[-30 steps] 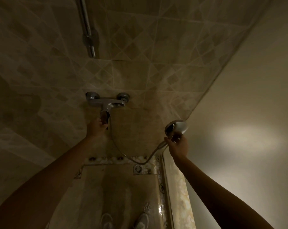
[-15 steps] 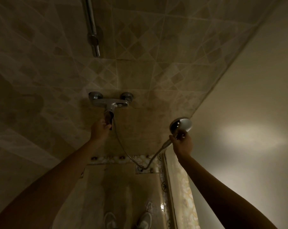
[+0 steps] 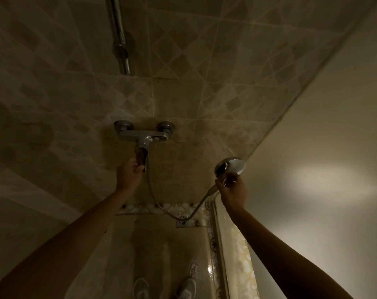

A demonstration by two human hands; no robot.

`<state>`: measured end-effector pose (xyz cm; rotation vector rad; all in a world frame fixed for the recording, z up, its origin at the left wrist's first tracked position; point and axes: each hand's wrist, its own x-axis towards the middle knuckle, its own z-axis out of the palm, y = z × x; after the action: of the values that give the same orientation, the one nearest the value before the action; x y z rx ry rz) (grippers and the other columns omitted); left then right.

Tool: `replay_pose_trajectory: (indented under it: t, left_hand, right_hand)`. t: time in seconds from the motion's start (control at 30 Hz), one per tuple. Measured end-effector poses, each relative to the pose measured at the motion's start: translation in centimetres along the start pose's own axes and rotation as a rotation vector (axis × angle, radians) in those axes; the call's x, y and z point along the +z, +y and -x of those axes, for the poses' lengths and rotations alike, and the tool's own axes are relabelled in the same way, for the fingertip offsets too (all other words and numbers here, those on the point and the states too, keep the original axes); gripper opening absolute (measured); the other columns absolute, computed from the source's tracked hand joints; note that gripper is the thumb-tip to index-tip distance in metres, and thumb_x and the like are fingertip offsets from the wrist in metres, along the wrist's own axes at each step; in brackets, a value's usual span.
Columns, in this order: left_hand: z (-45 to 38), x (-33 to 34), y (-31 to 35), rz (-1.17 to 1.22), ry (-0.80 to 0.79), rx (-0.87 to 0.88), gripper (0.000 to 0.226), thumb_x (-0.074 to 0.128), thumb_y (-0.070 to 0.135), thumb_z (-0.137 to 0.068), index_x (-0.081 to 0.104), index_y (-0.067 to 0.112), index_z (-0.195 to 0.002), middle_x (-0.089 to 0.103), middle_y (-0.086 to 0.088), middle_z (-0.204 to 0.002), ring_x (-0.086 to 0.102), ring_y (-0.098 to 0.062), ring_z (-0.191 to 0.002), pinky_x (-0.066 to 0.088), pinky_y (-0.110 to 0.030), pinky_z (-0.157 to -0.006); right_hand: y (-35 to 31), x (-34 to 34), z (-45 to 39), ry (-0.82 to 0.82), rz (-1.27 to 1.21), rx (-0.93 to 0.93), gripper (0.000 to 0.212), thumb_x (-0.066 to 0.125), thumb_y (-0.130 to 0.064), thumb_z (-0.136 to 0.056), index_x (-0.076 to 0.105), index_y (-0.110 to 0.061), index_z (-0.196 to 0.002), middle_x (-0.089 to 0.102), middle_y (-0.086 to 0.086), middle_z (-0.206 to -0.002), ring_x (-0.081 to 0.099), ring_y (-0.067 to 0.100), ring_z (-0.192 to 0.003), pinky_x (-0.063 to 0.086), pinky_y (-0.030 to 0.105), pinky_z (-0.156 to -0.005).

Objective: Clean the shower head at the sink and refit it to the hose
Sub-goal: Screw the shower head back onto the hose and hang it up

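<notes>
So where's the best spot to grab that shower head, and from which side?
By the handle, just below the round shower head, coming from underneath as the right hand does. The handle is slim enough for fingers to wrap, while the head is wide and the hose hangs slack.

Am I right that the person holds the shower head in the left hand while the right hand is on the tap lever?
Not quite: the hands are swapped. The head view shows the right hand holding the shower head, still joined to the hose, while the left hand is on the tap lever.
</notes>
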<state>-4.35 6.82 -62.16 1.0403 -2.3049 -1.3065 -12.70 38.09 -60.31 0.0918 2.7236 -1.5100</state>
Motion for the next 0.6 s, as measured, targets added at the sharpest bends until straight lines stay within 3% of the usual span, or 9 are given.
replay_pose_trajectory:
  t: [0.2,0.3,0.43,0.5,0.6]
  left_hand:
    - [-1.1,0.9,-0.8,-0.108,0.037,0.094,0.005,0.067,0.001,-0.085,0.067,0.0,-0.09,0.072,-0.018,-0.082,0.068,-0.032,-0.079,0.043,-0.032,-0.063]
    - [-1.2,1.0,-1.3,-0.1,0.052,0.138,0.004,0.068,0.002,-0.084,0.067,0.001,-0.088,0.073,-0.016,-0.079,0.069,-0.032,-0.076,0.051,-0.039,-0.062]
    - [-1.5,0.7,-1.6,-0.114,0.047,0.189,0.007,0.071,0.001,-0.084,0.069,-0.002,-0.09,0.075,-0.019,-0.081,0.071,-0.034,-0.077,0.054,-0.043,-0.066]
    - [-1.4,0.7,-1.5,-0.126,0.052,0.207,0.008,0.071,0.001,-0.084,0.069,-0.002,-0.091,0.075,-0.021,-0.081,0.071,-0.035,-0.078,0.053,-0.042,-0.066]
    - [-1.0,0.8,-1.2,-0.117,0.055,0.175,0.01,0.07,0.001,-0.085,0.068,-0.005,-0.093,0.074,-0.023,-0.084,0.07,-0.036,-0.081,0.054,-0.045,-0.067]
  right_hand:
    - [0.4,1.0,-0.6,0.003,-0.029,0.02,0.036,0.086,-0.02,-0.082,0.061,-0.033,-0.104,0.065,-0.018,-0.087,0.063,-0.002,-0.08,0.045,0.016,-0.065]
    - [0.5,1.3,-1.0,-0.015,-0.041,0.028,0.038,0.086,-0.021,-0.082,0.062,-0.034,-0.108,0.067,-0.017,-0.091,0.064,-0.004,-0.083,0.048,0.016,-0.068]
    - [0.7,1.7,-1.1,-0.018,-0.01,0.042,0.04,0.085,-0.019,-0.083,0.068,-0.018,-0.119,0.073,0.002,-0.105,0.071,0.015,-0.092,0.058,0.03,-0.079]
    - [0.6,1.7,-1.0,-0.016,-0.01,0.042,0.036,0.084,-0.018,-0.083,0.068,-0.02,-0.115,0.073,0.004,-0.107,0.071,0.018,-0.094,0.06,0.035,-0.082]
    - [0.3,1.8,-0.8,-0.015,-0.015,0.041,0.032,0.083,-0.018,-0.084,0.063,-0.029,-0.105,0.073,0.003,-0.105,0.069,0.015,-0.09,0.058,0.032,-0.079]
